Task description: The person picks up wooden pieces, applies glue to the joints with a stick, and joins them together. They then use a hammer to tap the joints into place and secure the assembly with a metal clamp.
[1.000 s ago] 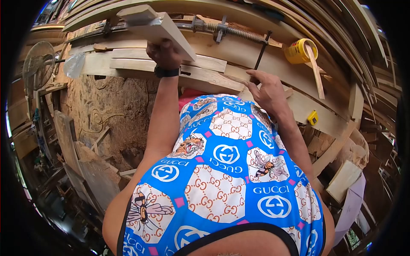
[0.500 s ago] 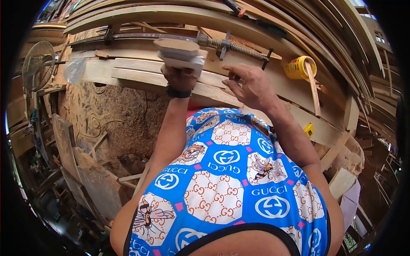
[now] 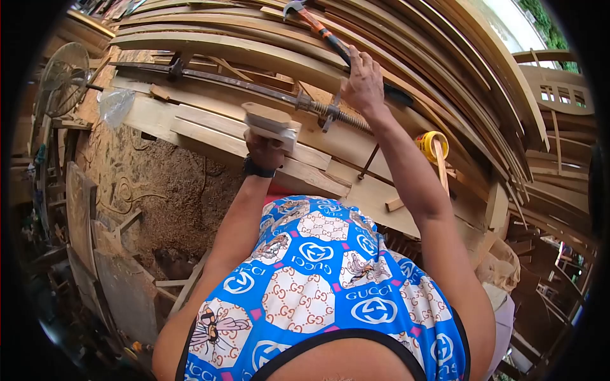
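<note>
Well, the wood block (image 3: 272,122) is pale and plain, with flat sides and straight edges, and it is just on the near side of the long metal clamp (image 3: 235,82). The left hand (image 3: 265,148) is closed around its low part. Past the clamp is the hammer (image 3: 318,29), with a shiny head and an orange and black handle. The right hand (image 3: 363,81) is over that handle, fingers bent, but I cannot tell if they squeeze it. Off the clamp's right end is a yellow tub (image 3: 422,145) with a wood stick (image 3: 441,168) in it. Near its left end is a clear plastic bag (image 3: 116,105). The left hand's fingers are hard to see, the block hides its own far side, and the right hand covers some of the handle.
</note>
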Demonstrator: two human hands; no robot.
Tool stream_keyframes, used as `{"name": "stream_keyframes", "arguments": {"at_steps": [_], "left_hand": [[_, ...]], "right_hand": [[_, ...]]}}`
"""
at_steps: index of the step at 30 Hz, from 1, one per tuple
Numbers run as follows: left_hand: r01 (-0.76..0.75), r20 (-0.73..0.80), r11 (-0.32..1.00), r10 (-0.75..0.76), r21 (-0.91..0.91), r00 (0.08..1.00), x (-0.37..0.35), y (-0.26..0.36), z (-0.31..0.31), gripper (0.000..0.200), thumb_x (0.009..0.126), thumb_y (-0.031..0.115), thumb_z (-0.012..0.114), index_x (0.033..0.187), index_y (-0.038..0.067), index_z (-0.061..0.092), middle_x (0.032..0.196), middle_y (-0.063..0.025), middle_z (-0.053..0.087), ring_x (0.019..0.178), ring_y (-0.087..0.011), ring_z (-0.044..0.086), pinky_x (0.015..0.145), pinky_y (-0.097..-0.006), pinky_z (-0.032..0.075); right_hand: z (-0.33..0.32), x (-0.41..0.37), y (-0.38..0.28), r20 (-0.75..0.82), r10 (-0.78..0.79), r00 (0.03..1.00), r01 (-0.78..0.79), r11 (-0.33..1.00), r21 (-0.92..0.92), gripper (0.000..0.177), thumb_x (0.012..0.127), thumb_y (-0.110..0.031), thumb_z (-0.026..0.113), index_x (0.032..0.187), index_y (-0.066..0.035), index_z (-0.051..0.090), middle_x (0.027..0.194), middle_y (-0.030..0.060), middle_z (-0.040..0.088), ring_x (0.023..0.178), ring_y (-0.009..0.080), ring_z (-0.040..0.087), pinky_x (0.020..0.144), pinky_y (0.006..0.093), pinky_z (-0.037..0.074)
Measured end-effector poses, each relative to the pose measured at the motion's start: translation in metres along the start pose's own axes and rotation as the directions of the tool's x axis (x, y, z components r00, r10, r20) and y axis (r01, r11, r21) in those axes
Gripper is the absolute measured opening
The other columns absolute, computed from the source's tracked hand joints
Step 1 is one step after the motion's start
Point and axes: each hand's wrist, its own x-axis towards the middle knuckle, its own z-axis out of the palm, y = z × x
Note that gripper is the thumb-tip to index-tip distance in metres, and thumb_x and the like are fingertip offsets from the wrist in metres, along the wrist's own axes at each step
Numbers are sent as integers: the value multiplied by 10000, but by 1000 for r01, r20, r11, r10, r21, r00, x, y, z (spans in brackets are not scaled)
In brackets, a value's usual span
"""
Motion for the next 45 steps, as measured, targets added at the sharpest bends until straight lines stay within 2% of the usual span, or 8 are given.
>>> {"name": "stream_keyframes", "arguments": {"at_steps": [5,15,18,20,23,36,41,45], "left_hand": [[420,149,792,-397,-444,905,5,8,4,472,903,492,680,996,31,708,928,-155,727,884,-348,713,795,-443,556],[174,-57,768,-264,-616,963,62,17,-9,573,954,541,665,1159,7,619,887,-75,709,778,-177,667,714,-318,528],[367,113,436,-506,-822,855,57,5,1,526,1032,516,558,1032,6,689,839,8,668,774,-63,593,668,-246,485],[396,112,465,-528,-792,842,64,14,-5,589,1031,561,535,1056,-5,695,842,6,669,761,-67,570,664,-260,478],[422,103,514,-537,-747,837,64,11,-3,654,1029,607,504,1048,-18,697,837,-5,679,763,-78,571,665,-277,483],[456,-7,663,-571,-593,821,40,-48,16,790,1041,691,312,930,-8,664,702,-49,631,647,-125,580,571,-341,456],[396,-82,784,-489,-479,869,59,-24,4,815,1056,648,208,940,-19,664,741,-134,672,700,-274,670,663,-421,513],[364,-99,796,-464,-483,881,57,-23,7,770,1069,608,236,921,-13,668,747,-141,678,714,-274,684,654,-418,508]], "right_hand": [[39,53,16,209,14,978,47,958,-283,782,826,-126,706,1543,-144,391,1267,179,608,1184,374,596,951,500,481],[-1,120,0,231,212,950,-207,977,-46,538,810,-232,676,1334,-115,659,1230,225,703,1170,371,668,1002,462,531],[-10,116,15,143,128,981,-153,972,179,497,784,-148,646,1276,-96,698,1145,274,717,1043,312,728,928,406,551],[-21,99,24,233,67,970,-226,602,766,547,698,0,682,1245,18,689,872,118,714,681,185,629,613,284,492],[-86,48,-9,291,17,957,-285,258,923,665,751,32,718,1391,12,539,804,36,624,610,110,571,551,259,477],[-226,-16,-91,250,-212,945,80,889,451,556,911,-137,752,1434,-118,564,706,-6,602,564,72,554,548,259,481],[-263,-6,-118,199,-438,877,349,865,361,759,838,-1,767,1516,-244,528,1126,92,757,821,86,631,802,287,535],[-241,-4,-118,93,-595,799,552,785,279,660,867,-7,728,1454,-266,573,864,143,715,688,302,690,674,418,551]]}}
